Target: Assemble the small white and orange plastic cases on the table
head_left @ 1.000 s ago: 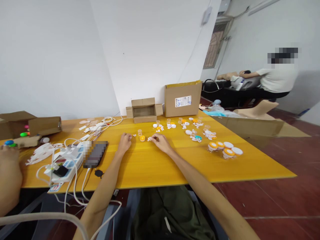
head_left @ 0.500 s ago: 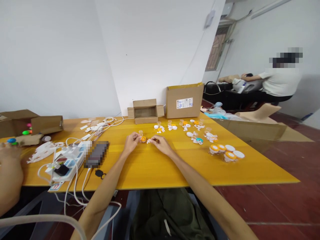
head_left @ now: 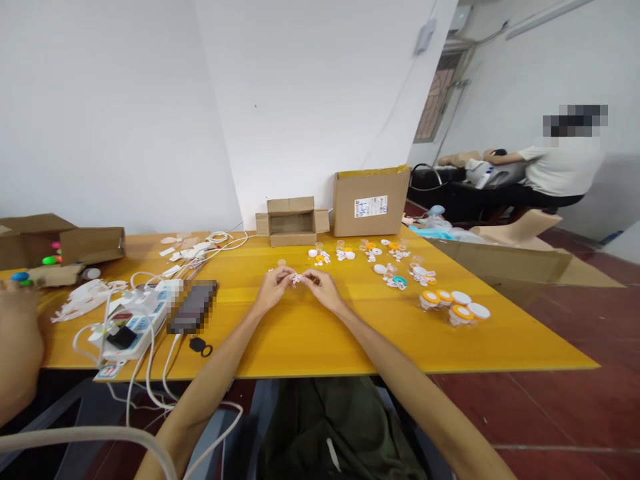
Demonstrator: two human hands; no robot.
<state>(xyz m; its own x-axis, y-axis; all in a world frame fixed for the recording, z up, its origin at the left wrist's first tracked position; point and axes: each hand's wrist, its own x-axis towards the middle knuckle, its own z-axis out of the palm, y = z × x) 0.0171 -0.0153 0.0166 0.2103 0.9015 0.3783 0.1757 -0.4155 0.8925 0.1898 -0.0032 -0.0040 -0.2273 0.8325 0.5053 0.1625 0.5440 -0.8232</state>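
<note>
At the middle of the table, my left hand point(head_left: 273, 289) and my right hand point(head_left: 323, 288) meet, fingertips pinched together. Between them is a small white piece with dark spots point(head_left: 297, 278), which both hands grip. Its exact kind is too small to make out. Just behind my left hand stands a small clear cup point(head_left: 282, 263), partly hidden by the fingers. To the right of my hands lie small groups of parts: white discs point(head_left: 379, 269), orange rings point(head_left: 320, 261), a teal ring point(head_left: 399, 281) and spotted white pieces point(head_left: 325, 257).
Clear containers with orange rims and white lids point(head_left: 461, 312) stand at the right. An open cardboard box point(head_left: 293, 230) and a closed one point(head_left: 371, 203) are at the back. A power strip point(head_left: 145, 327), cables and phone point(head_left: 193, 307) lie left, near another person's arm point(head_left: 19, 347).
My left hand has moved right to meet my right hand at the spotted white piece. The orange-rimmed round part by my left fingers no longer shows.
</note>
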